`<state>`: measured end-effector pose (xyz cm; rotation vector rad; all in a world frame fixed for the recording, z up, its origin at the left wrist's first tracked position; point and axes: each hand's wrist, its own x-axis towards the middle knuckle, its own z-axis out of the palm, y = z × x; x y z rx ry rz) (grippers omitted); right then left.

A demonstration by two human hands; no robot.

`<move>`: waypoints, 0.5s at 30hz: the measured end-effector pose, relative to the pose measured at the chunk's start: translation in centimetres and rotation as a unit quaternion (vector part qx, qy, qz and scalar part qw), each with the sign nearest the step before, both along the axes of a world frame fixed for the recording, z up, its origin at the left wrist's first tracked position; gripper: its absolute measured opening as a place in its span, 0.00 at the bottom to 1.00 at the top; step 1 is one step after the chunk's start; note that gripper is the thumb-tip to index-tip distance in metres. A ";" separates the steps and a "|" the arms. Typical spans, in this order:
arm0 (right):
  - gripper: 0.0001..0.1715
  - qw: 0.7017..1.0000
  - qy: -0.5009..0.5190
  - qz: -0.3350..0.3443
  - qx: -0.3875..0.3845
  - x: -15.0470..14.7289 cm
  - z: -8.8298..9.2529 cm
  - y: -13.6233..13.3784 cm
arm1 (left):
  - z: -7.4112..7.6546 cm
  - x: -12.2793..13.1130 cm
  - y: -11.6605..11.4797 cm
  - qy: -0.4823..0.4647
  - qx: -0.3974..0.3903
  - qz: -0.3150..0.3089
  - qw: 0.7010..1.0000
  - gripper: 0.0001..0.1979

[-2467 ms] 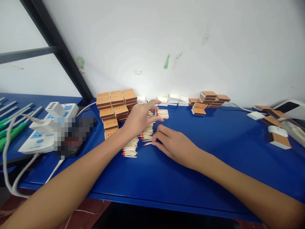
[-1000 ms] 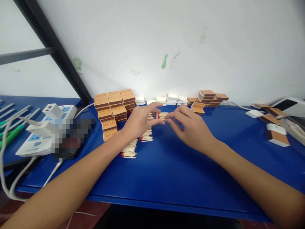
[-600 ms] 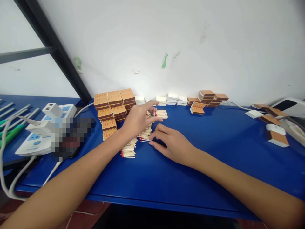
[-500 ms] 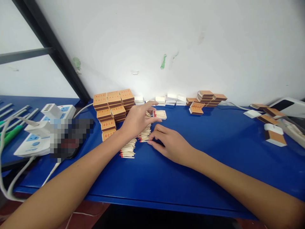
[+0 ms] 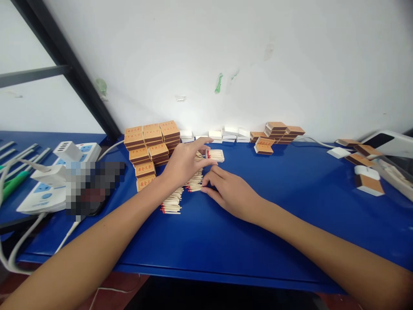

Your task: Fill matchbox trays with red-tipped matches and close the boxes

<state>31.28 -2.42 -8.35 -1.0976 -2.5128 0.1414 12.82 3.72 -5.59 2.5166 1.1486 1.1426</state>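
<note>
My left hand (image 5: 185,161) spans a small white matchbox tray (image 5: 220,160) filled with red-tipped matches. Its thumb lies along the tray's near side, with the other fingers at the left end and far side. My right hand (image 5: 227,189) is curled just below, thumb and index fingertips brought together at the tail ends of a pile of loose matches (image 5: 194,184). Another heap of matches (image 5: 172,202) lies nearer the front, heads to the left. The left hand hides part of the pile.
Stacked orange matchboxes (image 5: 151,133) stand left of the hands. White trays (image 5: 229,132) line the wall, with more matchbox covers (image 5: 277,131) to their right. A power strip (image 5: 35,200) and a blurred dark phone (image 5: 97,189) lie left; scattered boxes (image 5: 369,185) lie right.
The view has shifted slightly. My right fingertips remain at the match ends, and my left hand keeps its place around the tray.
</note>
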 end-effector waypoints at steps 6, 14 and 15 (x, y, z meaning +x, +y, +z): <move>0.04 1.000 -0.014 0.010 -0.008 -0.1 -0.1 0.1 | 0.0 0.0 0.0 -0.007 -0.001 -0.004 1.000 0.26; 0.06 1.000 -0.014 0.002 -0.020 0.4 0.3 0.1 | -0.1 -0.1 0.1 -0.003 0.001 -0.006 1.000 0.26; 0.06 0.999 -0.016 0.000 -0.032 0.4 0.3 0.1 | -0.1 -0.1 0.1 -0.004 0.000 -0.006 1.000 0.26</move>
